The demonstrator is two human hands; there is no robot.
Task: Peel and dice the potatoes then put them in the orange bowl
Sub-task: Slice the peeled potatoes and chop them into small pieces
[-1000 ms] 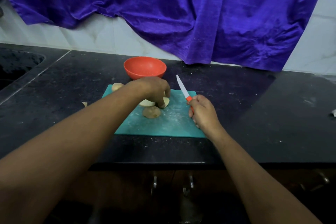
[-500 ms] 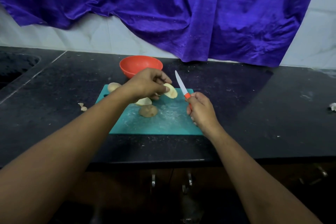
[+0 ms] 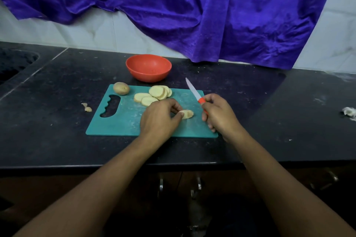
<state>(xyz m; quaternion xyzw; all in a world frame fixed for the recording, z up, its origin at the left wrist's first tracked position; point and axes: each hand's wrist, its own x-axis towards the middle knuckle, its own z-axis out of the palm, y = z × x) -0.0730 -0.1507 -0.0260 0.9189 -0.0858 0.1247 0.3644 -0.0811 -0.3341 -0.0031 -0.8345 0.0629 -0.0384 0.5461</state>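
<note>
On the teal cutting board [image 3: 123,121] my left hand [image 3: 159,117] pinches a single potato slice [image 3: 187,114] near the board's middle right. Several more slices [image 3: 154,94] lie fanned out toward the board's far side. A whole unpeeled potato [image 3: 121,88] sits at the far left corner. My right hand [image 3: 217,113] grips a knife [image 3: 193,90] by its orange handle, with the white blade pointing up and away, clear of the slice. The orange bowl [image 3: 148,67] stands empty just beyond the board.
Peel scraps [image 3: 86,107] lie on the black counter [image 3: 269,113] left of the board. A white crumpled scrap [image 3: 349,113] sits at the far right. A sink [image 3: 13,65] opens at the far left. Purple cloth [image 3: 212,15] hangs on the wall behind.
My left hand lifted a slice off the stack, carried it nearer and to the right, and set it down on the board. The stack is now uncovered. The knife hand barely moved.
</note>
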